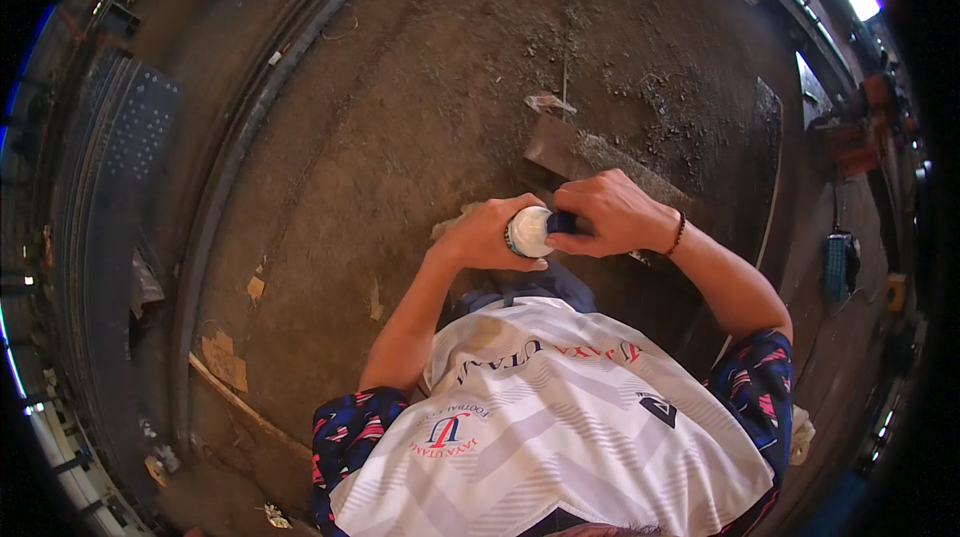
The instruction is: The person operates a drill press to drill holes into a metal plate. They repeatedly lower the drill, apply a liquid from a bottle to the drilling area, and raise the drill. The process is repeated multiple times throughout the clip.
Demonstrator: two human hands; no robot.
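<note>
My left hand (pixel 492 233) is wrapped round a whitish bottle (pixel 527 233), held in front of my waist. The bottle has a rounded top, and a patterned band shows beside my fingers. My right hand (pixel 607 213) is closed on a dark blue cap (pixel 566 224) at the right side of the bottle's top. The cap touches the bottle or lies right against it; which one, I cannot tell. A beaded bracelet (pixel 679 234) is on my right wrist. Most of the bottle's body is hidden by my left hand.
A rusty metal beam (pixel 552 147) lies on the dirt floor just beyond my hands, with gravel (pixel 640 67) around it. At the left are a long rail (pixel 262 87) and stacked perforated steel beams (pixel 140 127). An orange-brown machine (pixel 860 137) stands at the right.
</note>
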